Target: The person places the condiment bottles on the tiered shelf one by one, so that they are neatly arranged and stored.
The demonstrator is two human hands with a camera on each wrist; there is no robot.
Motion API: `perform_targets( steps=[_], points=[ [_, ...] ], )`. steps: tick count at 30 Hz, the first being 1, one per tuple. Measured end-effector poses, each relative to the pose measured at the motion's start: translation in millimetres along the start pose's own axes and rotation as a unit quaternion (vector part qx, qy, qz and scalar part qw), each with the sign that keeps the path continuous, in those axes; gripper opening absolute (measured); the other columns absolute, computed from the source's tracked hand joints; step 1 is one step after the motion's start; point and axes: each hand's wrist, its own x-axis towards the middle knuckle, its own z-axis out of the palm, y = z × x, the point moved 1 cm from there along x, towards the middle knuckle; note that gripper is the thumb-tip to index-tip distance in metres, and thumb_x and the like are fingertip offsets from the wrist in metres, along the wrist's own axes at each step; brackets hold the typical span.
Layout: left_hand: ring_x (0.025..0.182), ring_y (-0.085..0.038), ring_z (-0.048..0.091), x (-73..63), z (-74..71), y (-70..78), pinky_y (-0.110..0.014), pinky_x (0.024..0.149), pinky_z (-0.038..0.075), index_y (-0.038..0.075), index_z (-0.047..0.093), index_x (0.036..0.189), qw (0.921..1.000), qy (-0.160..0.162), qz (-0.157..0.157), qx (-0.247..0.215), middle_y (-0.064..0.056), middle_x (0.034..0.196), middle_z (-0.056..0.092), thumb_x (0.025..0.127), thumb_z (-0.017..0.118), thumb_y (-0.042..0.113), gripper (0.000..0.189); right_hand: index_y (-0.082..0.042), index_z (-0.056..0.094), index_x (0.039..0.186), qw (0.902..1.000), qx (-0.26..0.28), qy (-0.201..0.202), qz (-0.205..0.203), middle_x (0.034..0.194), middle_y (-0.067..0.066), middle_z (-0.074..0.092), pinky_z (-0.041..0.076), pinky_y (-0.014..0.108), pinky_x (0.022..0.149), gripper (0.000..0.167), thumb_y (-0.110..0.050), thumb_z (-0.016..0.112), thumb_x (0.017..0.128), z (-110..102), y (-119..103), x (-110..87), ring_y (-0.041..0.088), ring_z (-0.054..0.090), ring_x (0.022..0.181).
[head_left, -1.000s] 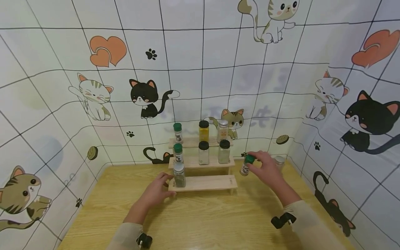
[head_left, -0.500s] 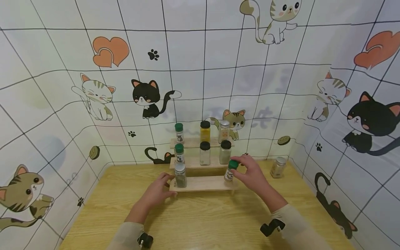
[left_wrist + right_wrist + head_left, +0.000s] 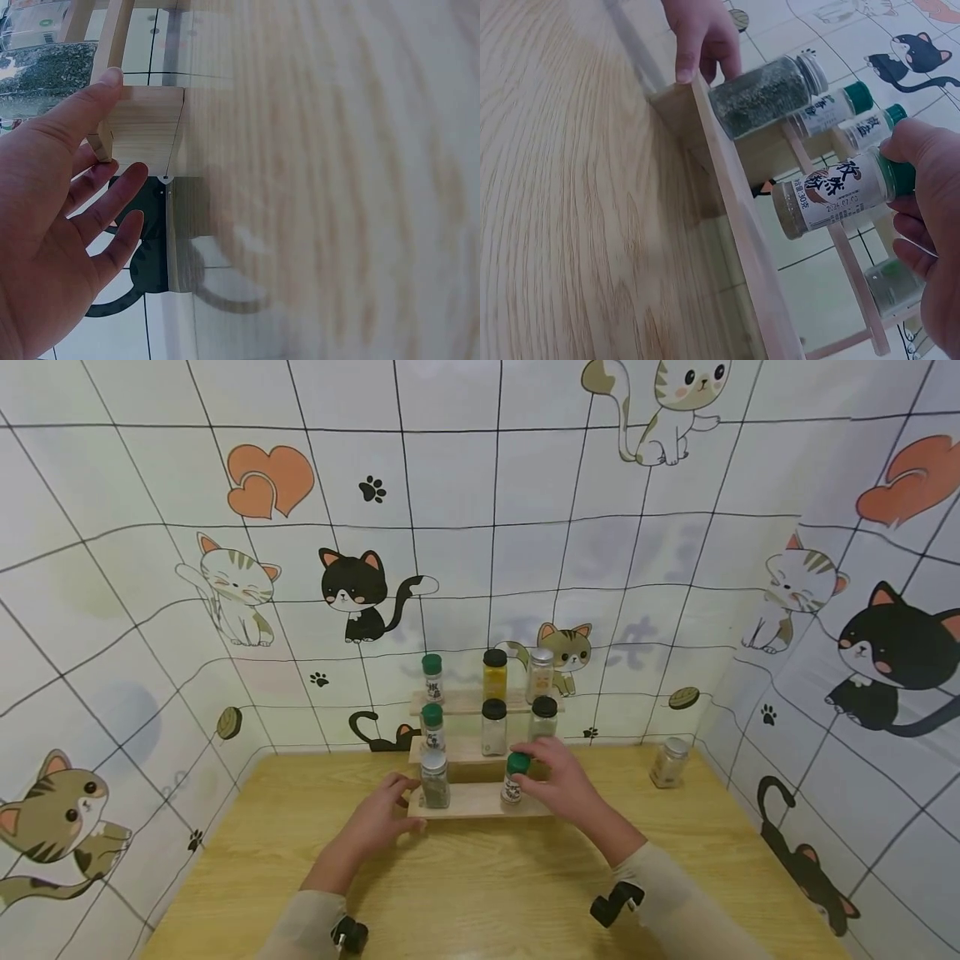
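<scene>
My right hand (image 3: 564,787) pinches a small spice jar (image 3: 832,193) by its green lid, above the bottom shelf of a three-tier wooden spice rack (image 3: 476,802). The jar has a white label and is tilted in the right wrist view; whether its base touches the shelf I cannot tell. My left hand (image 3: 377,814) grips the left end of that shelf, thumb (image 3: 101,94) on the front edge and fingers behind. Beside it on the shelf stands a silver-lidded jar (image 3: 435,783) of dark green herbs.
The middle shelf bears a green-lidded jar (image 3: 432,727) and two black-lidded jars, one partly behind my right hand. Up top stand a green-lidded jar (image 3: 432,678), a yellow jar (image 3: 495,677) and a silver-lidded jar (image 3: 540,677). Another silver-lidded jar (image 3: 669,766) stands on the table, right.
My right hand has carried the green-lidded jar leftward from right of the rack to above the bottom shelf. My left hand has stayed at the rack's left end.
</scene>
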Motion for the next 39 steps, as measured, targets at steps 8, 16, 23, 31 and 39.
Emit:
perform_targets(
  steps=[8, 16, 23, 31, 39],
  points=[
    [0.114, -0.022, 0.070, 0.9, -2.5, 3.3, -0.049, 0.096, 0.060, 0.012, 0.066, 0.149, 1.0000, -0.001, -0.003, -0.002, -0.001, 0.136, 0.059, 0.091, 0.095, 0.028, 0.067, -0.007, 0.077, 0.136, 0.9998, -0.006, -0.018, -0.011, 0.118, -0.001, 0.068, 0.056, 0.052, 0.093, 0.043, -0.014, 0.089, 0.095, 14.5, -10.2, 9.4, 0.027, 0.058, 0.114],
    [0.115, -0.024, 0.070, -0.2, -3.3, 7.4, -0.050, 0.095, 0.060, 0.011, 0.065, 0.149, 1.0000, 0.000, 0.001, -0.006, -0.003, 0.137, 0.059, 0.092, 0.095, 0.026, 0.066, -0.008, 0.077, 0.136, 0.9995, -0.017, -0.024, -0.013, 0.115, -0.001, 0.070, 0.055, 0.050, 0.093, 0.044, -0.013, 0.090, 0.095, 21.8, -14.2, 14.5, 0.028, 0.061, 0.111],
    [0.115, -0.022, 0.070, 0.0, -1.3, 5.0, -0.048, 0.095, 0.060, 0.013, 0.066, 0.149, 0.9999, 0.000, -0.009, -0.010, 0.001, 0.136, 0.058, 0.091, 0.095, 0.027, 0.066, -0.011, 0.075, 0.139, 0.9987, 0.006, -0.043, 0.027, 0.114, -0.004, 0.068, 0.058, 0.056, 0.095, 0.045, -0.014, 0.088, 0.097, 30.8, -7.4, 14.9, 0.026, 0.063, 0.111],
    [0.114, -0.021, 0.070, 1.4, 0.3, 0.7, -0.047, 0.094, 0.060, 0.013, 0.066, 0.148, 1.0000, -0.002, -0.007, -0.006, 0.001, 0.136, 0.058, 0.091, 0.096, 0.029, 0.067, -0.010, 0.073, 0.141, 0.9980, 0.024, -0.045, 0.038, 0.118, -0.001, 0.067, 0.058, 0.055, 0.096, 0.044, -0.012, 0.086, 0.099, 34.9, -6.0, 14.3, 0.022, 0.066, 0.109],
    [0.113, -0.022, 0.070, 1.0, -0.8, 0.6, -0.048, 0.093, 0.061, 0.012, 0.066, 0.147, 1.0000, 0.001, 0.002, -0.008, 0.001, 0.134, 0.058, 0.091, 0.096, 0.028, 0.066, -0.007, 0.064, 0.151, 0.9968, 0.038, -0.046, 0.053, 0.129, 0.005, 0.066, 0.060, 0.054, 0.101, 0.059, -0.010, 0.088, 0.097, 32.9, -6.5, 11.5, 0.028, 0.067, 0.118]
  ],
)
